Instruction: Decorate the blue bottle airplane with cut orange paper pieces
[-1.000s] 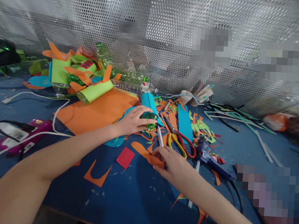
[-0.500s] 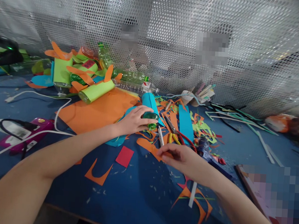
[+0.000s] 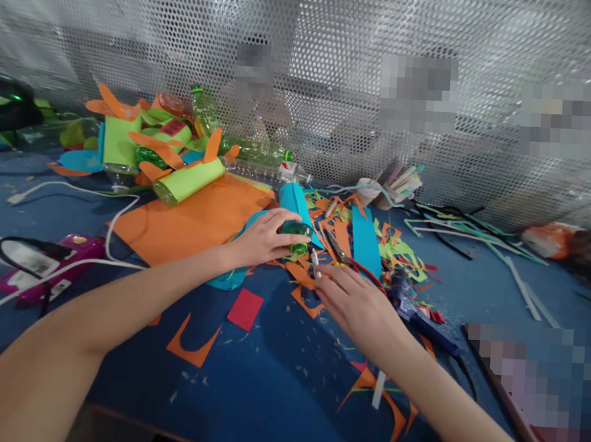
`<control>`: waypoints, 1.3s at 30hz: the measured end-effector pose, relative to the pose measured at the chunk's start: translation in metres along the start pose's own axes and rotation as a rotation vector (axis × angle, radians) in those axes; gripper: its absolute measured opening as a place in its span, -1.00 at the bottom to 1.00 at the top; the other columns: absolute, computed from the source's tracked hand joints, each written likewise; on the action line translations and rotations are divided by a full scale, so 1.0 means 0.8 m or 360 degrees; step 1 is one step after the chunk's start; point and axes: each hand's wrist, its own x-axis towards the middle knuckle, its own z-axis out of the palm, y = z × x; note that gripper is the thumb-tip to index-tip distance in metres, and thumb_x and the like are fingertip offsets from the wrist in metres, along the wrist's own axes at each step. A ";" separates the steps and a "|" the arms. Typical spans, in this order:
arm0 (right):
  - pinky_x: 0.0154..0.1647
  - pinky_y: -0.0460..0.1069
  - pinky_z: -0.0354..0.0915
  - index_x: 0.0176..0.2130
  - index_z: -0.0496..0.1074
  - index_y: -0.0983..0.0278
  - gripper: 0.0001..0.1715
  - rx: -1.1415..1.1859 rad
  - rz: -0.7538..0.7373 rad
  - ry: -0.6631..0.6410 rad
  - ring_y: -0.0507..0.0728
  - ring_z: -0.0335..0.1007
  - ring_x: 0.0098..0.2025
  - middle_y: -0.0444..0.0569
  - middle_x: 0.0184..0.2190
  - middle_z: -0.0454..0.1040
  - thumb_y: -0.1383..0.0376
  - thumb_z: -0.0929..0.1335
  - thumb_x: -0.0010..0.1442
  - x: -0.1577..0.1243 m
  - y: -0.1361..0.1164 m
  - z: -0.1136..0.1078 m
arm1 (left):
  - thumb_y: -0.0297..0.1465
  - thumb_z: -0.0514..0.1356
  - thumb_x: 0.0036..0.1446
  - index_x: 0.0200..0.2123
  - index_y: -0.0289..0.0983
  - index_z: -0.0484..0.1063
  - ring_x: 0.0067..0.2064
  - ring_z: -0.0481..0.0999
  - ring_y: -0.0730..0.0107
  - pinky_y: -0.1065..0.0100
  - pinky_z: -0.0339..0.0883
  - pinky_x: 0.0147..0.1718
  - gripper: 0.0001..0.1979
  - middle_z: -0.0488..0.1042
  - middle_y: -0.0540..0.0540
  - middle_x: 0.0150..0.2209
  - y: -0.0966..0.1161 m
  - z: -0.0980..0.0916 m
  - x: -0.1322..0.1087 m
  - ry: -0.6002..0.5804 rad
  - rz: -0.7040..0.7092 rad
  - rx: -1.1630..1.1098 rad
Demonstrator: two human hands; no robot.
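My left hand is closed around a green plastic bottle wrapped in blue paper, its green cap pointing toward me. My right hand reaches palm down over the scraps, fingers stretched forward. A white marker lies at its fingertips, partly covered by them. Just beyond that hand are scissors, their handles mostly hidden behind it. Orange paper pieces lie beside the fingers. Between my forearms a red paper square rests on the blue table.
Paper-wrapped bottles and an orange sheet are at left. A purple device with cables lies nearer. At right are a blue glue gun, blue paper strip and thin strips. Perforated metal screen stands behind.
My right hand has moved forward and turned palm down over the marker and scissors handles. The orange strip by its fingers has shifted away. My left hand stays on the bottle.
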 end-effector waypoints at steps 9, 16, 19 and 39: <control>-0.14 0.01 0.37 -0.25 0.40 0.21 -0.90 0.0916 0.0445 0.0444 0.08 0.42 -0.19 -0.06 -0.28 0.49 0.35 0.29 0.21 0.000 0.000 -0.007 | -0.29 0.11 0.19 0.05 -0.03 0.29 0.11 0.18 0.14 0.01 0.19 0.04 -0.66 0.17 -0.15 0.07 0.006 -0.006 0.007 0.0071 0.0002 -0.0084; -0.35 -0.04 0.37 -0.37 0.40 0.25 -0.83 0.1319 0.0863 0.0473 0.07 0.42 -0.39 -0.08 -0.41 0.49 0.19 0.40 0.08 0.003 0.007 0.003 | -0.29 0.12 0.18 0.05 -0.06 0.30 0.13 0.16 0.18 0.05 0.09 0.11 -0.66 0.18 -0.14 0.07 0.030 -0.021 0.018 0.0059 0.0057 -0.0253; -0.39 -0.04 0.34 -0.38 0.40 0.25 -0.79 0.1398 0.0915 0.0455 0.07 0.40 -0.41 -0.07 -0.43 0.49 0.15 0.40 0.06 0.003 0.012 0.005 | -0.29 0.08 0.21 0.04 -0.02 0.31 0.15 0.15 0.20 0.04 0.07 0.12 -0.69 0.19 -0.12 0.07 0.037 -0.026 0.019 0.0005 0.0014 -0.0248; -0.37 -0.04 0.30 -0.37 0.32 0.23 -0.78 0.1081 0.0903 0.0466 0.06 0.39 -0.41 -0.12 -0.45 0.44 0.15 0.37 0.08 0.007 0.008 0.010 | -0.36 0.13 0.13 0.07 -0.03 0.29 0.15 0.14 0.10 -0.01 0.08 0.10 -0.60 0.20 -0.15 0.08 0.038 -0.031 0.021 -0.0097 0.0050 -0.0261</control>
